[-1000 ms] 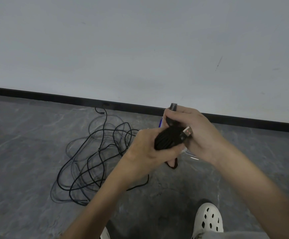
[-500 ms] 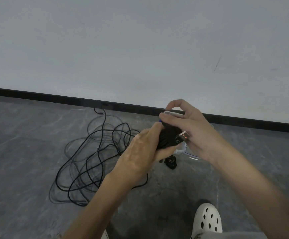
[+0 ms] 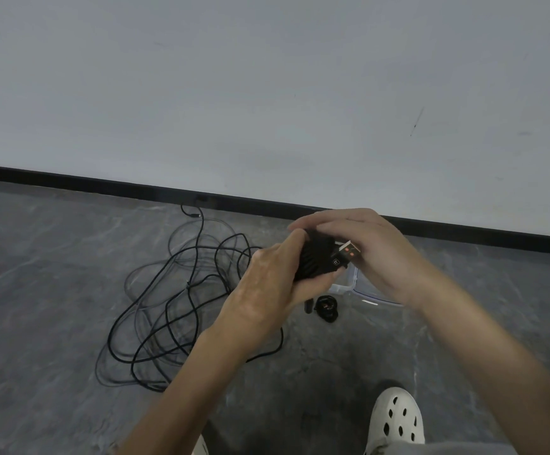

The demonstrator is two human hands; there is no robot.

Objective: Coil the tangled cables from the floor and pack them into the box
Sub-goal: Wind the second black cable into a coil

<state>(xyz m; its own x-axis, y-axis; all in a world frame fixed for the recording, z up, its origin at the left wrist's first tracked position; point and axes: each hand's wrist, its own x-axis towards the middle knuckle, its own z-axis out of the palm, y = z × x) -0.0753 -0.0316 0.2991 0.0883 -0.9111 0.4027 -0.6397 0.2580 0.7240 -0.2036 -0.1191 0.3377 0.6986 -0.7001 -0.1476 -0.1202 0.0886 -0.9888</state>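
I hold a tight black coiled cable (image 3: pixel 317 259) in front of me, its USB plug (image 3: pixel 348 251) sticking out to the right. My left hand (image 3: pixel 267 290) grips the coil from below and behind. My right hand (image 3: pixel 362 247) curls over its top and right side. A tangle of black cables (image 3: pixel 175 303) lies on the grey floor to the left. The clear plastic box (image 3: pixel 352 284) sits on the floor behind my hands, mostly hidden by them. A small black coiled cable (image 3: pixel 325 307) lies on the floor just in front of the box.
A grey wall with a black skirting board (image 3: pixel 103 185) runs across behind the cables. My white perforated shoe (image 3: pixel 397 418) stands on the floor at the lower right.
My right hand's fingers have come down over the top of the coil, covering the cable end that stuck up earlier. The coil has turned slightly in my hands.
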